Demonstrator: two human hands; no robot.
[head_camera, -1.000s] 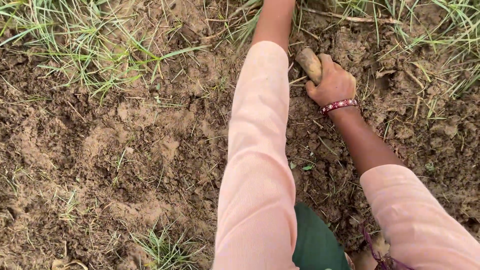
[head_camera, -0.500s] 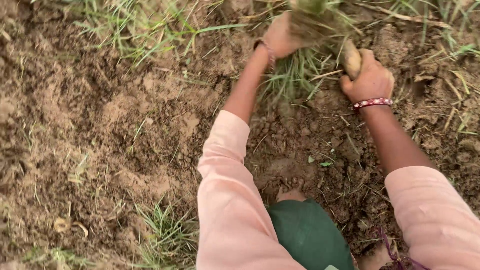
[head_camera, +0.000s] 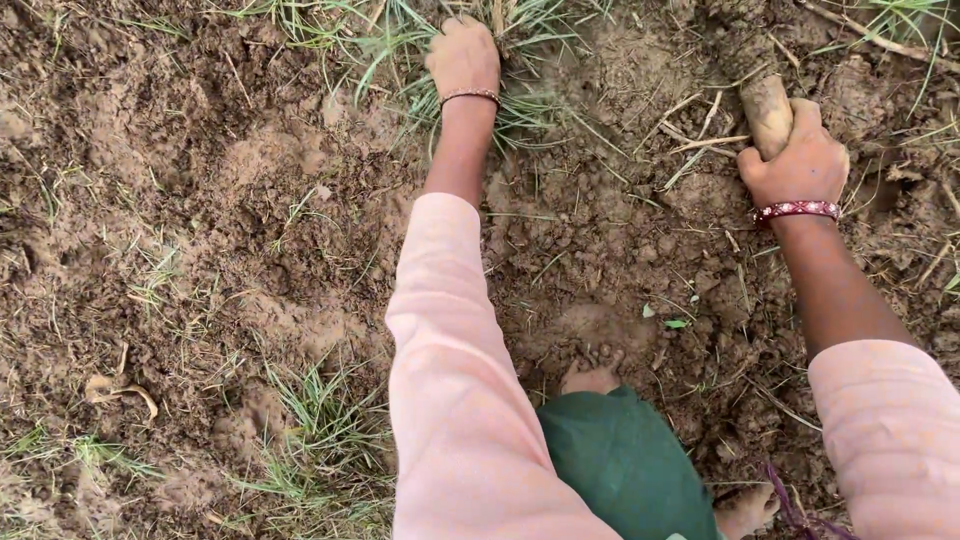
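My left hand (head_camera: 462, 55) reaches forward and is closed on a clump of green grass (head_camera: 520, 95) growing from the loose brown soil at the top middle. A thin bangle circles that wrist. My right hand (head_camera: 797, 160), with a red bangle on its wrist, grips the wooden handle (head_camera: 766, 112) of a digging tool at the upper right. The tool's far end is caked in earth and runs out of the frame. Both arms wear pink sleeves.
Broken, clumpy soil (head_camera: 610, 260) lies between my arms. Grass tufts (head_camera: 320, 410) grow at the lower left, and more line the top edge. My green-clad leg (head_camera: 625, 465) and bare toes (head_camera: 590, 380) sit at the bottom middle. Dry roots and stalks (head_camera: 700, 140) litter the ground near the tool.
The view has shifted so both hands sit lower in the frame. My left hand has settled its grip on the grass clump. My right hand still holds the tool handle.
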